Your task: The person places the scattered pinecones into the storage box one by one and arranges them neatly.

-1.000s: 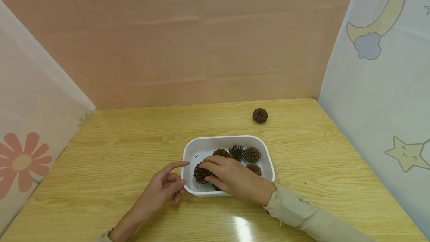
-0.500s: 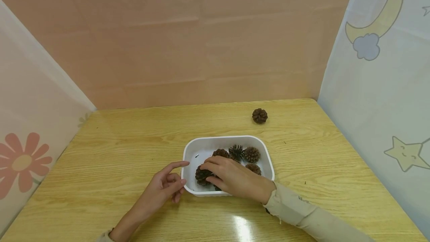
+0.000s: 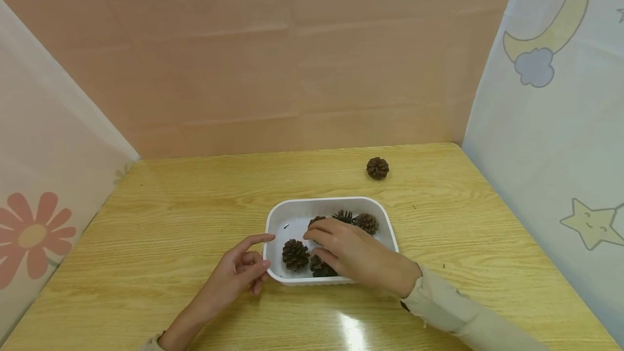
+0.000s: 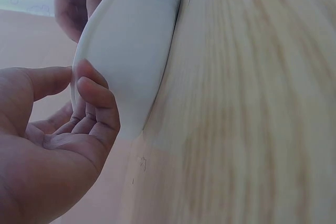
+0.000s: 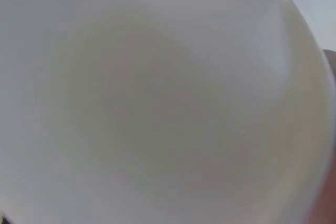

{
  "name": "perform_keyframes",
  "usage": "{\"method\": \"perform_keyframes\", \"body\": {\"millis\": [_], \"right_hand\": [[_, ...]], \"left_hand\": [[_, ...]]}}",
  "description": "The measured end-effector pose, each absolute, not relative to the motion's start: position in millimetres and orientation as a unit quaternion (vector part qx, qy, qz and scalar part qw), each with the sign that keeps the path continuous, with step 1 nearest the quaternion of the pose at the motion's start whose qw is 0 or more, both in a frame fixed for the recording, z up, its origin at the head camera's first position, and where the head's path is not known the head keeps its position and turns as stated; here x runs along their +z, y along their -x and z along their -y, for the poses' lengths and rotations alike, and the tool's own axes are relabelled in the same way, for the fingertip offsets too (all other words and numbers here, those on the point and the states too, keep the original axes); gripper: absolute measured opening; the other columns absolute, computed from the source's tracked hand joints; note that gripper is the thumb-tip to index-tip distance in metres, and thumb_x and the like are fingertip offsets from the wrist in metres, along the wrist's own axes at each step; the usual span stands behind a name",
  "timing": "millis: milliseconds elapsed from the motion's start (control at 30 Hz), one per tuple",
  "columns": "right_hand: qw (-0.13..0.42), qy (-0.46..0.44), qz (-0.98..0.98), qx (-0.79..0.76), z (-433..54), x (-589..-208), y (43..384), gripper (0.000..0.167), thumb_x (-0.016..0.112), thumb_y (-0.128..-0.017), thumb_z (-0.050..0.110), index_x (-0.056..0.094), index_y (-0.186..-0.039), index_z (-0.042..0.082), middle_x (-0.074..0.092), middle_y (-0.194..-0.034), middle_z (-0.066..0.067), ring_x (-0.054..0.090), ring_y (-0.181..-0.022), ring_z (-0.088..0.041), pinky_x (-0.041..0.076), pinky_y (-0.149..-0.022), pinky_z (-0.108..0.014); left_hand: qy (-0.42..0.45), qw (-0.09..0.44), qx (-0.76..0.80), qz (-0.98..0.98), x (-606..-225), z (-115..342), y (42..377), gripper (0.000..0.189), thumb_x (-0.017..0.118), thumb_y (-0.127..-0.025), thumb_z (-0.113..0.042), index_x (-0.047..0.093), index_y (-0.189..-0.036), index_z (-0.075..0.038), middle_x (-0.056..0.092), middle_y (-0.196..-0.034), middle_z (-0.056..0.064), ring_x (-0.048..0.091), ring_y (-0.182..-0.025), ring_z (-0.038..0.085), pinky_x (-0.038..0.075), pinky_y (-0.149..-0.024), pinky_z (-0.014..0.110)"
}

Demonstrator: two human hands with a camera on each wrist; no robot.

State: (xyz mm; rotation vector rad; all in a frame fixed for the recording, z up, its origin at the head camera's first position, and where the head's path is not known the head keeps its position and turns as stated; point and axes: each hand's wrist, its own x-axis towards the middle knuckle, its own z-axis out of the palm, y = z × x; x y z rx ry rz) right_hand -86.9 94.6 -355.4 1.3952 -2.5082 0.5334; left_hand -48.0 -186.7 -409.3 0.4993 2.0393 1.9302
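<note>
A white plastic tray (image 3: pixel 284 281) holding several brown pine cones stands on the table. My left hand (image 3: pixel 229 278) is at its left end, thumb and fingers pinching the rim; in the left wrist view the hand (image 4: pixel 63 129) meets the tray's outer wall (image 4: pixel 131 51). My right hand (image 3: pixel 358 253) reaches in over the front rim, its fingers loosely bent with nothing visible between them. Just left of its fingertips sits a pine cone (image 3: pixel 295 255). Another pine cone (image 3: pixel 322 267) lies under the thumb. The right hand hides part of the contents. Blurred tray wall (image 5: pixel 168 98) fills the right wrist view.
One pine cone (image 3: pixel 377 168) lies on the wooden table (image 3: pixel 170 205) behind the tray. Farther right in the tray are a spiky dark cone (image 3: pixel 344 216) and a rounder cone (image 3: pixel 366 223). Fabric walls (image 3: pixel 292 69) enclose the back and sides.
My right hand has let go of the pine cone at the tray's left and shifted to the right. That cone now stands free, slightly turned. The left hand has not moved.
</note>
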Motion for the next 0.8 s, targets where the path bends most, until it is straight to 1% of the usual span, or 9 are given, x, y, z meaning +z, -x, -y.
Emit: {"method": "perform_keyframes", "body": {"millis": [133, 267, 433, 500, 700, 800], "right_hand": [[0.146, -0.467, 0.853, 0.183, -101.7, -350.7, 94.1, 0.026, 0.075, -0.09, 0.01, 0.069, -0.115, 0.008, 0.065, -0.115, -0.003, 0.065, -0.102, -0.017, 0.056, -0.085, -0.03], [0.167, -0.464, 0.847, 0.198, -110.4, -348.0, 105.5, 0.027, 0.077, -0.087, 0.007, 0.069, -0.113, 0.005, 0.067, -0.112, -0.005, 0.067, -0.099, -0.019, 0.056, -0.083, -0.032], [0.166, -0.448, 0.853, 0.21, -124.1, -344.2, 118.9, 0.027, 0.077, -0.087, 0.005, 0.069, -0.113, 0.006, 0.068, -0.111, -0.006, 0.067, -0.097, -0.018, 0.057, -0.078, -0.028], [0.164, -0.438, 0.858, 0.213, -129.8, -342.6, 124.3, 0.026, 0.076, -0.088, 0.005, 0.069, -0.113, 0.005, 0.067, -0.112, -0.008, 0.067, -0.097, -0.02, 0.058, -0.077, -0.029], [0.163, -0.392, 0.882, 0.205, -146.9, -341.7, 146.5, 0.027, 0.075, -0.089, 0.006, 0.068, -0.115, 0.003, 0.067, -0.114, -0.013, 0.066, -0.103, -0.027, 0.057, -0.083, -0.039], [0.164, -0.368, 0.891, 0.209, -156.3, -342.8, 158.9, 0.027, 0.074, -0.089, 0.005, 0.068, -0.115, 0.002, 0.068, -0.113, -0.014, 0.067, -0.099, -0.028, 0.057, -0.081, -0.041]], "left_hand": [[-0.172, 0.143, 0.668, -0.71, -409.1, 186.7, 47.6, 0.051, 0.059, -0.101, -0.01, 0.038, -0.146, 0.003, 0.059, -0.079, 0.025, 0.058, -0.057, 0.011, 0.05, -0.049, 0.028], [-0.17, 0.144, 0.667, -0.711, -409.2, 186.9, 47.3, 0.051, 0.059, -0.101, -0.011, 0.039, -0.146, 0.003, 0.059, -0.079, 0.025, 0.058, -0.057, 0.011, 0.05, -0.049, 0.028], [-0.17, 0.143, 0.666, -0.712, -409.6, 187.0, 47.2, 0.051, 0.059, -0.101, -0.011, 0.039, -0.146, 0.002, 0.059, -0.079, 0.025, 0.058, -0.057, 0.012, 0.05, -0.05, 0.028], [-0.17, 0.143, 0.666, -0.712, -409.6, 187.0, 47.3, 0.051, 0.059, -0.101, -0.011, 0.039, -0.146, 0.002, 0.059, -0.08, 0.025, 0.058, -0.057, 0.012, 0.05, -0.05, 0.028], [-0.168, 0.146, 0.666, -0.712, -409.3, 186.9, 47.4, 0.051, 0.059, -0.101, -0.011, 0.038, -0.146, 0.002, 0.059, -0.079, 0.023, 0.058, -0.057, 0.012, 0.05, -0.05, 0.028], [-0.169, 0.147, 0.667, -0.711, -409.0, 186.7, 47.5, 0.051, 0.059, -0.101, -0.011, 0.038, -0.146, 0.002, 0.059, -0.079, 0.024, 0.058, -0.057, 0.012, 0.05, -0.05, 0.028]]}}
